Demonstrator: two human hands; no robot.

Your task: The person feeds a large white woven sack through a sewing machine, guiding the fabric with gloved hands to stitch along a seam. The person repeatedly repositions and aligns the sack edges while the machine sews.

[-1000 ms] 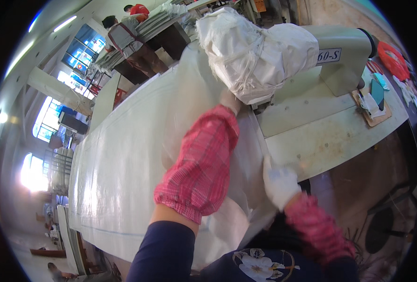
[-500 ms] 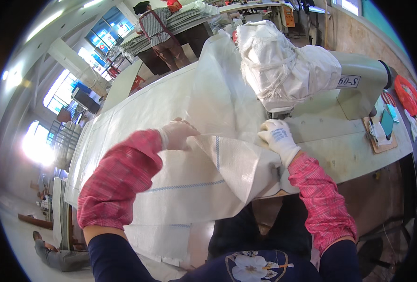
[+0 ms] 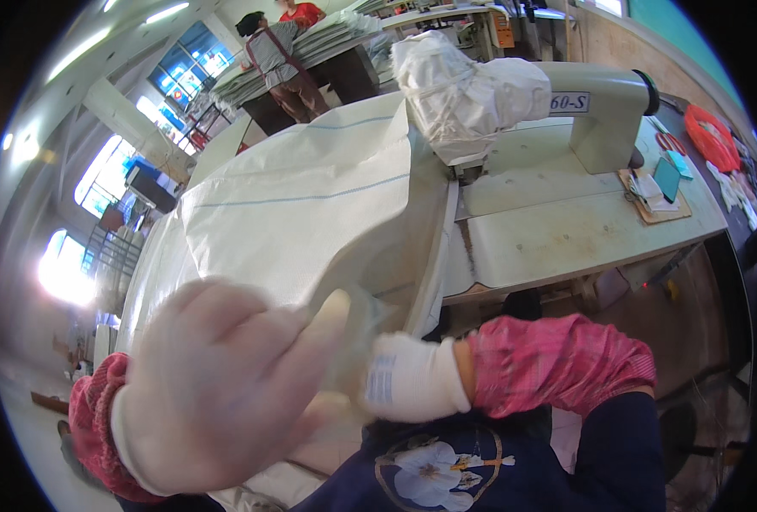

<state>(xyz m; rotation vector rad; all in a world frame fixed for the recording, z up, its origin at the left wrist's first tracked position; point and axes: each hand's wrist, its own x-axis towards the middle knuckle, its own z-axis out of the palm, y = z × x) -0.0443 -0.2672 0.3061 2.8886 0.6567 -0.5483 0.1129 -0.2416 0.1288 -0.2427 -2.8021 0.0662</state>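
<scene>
My left hand, in a white glove, is raised large at the lower left and smeared by motion. Its thumb and a finger stand apart, and I see nothing held between them. Just to its right is my right hand, also gloved, in front of my body. Its fingers curl out of sight toward the left hand, and what they hold, if anything, is hidden. Beyond both hands spreads a white woven plastic sheet with blue stripes. Its near part passes behind the hands. The sheet's right edge runs beside the sewing machine's head.
The sewing machine, its head wrapped in white cloth, stands on a pale table. A clipboard, a phone, scissors and a red bag lie at right. Two people work by stacked sheets behind.
Both hands have come back from the sheet and machine toward my body, the left close to the camera. The folded corner is gone from view, and the sheet lies differently, its striped part farther away.
</scene>
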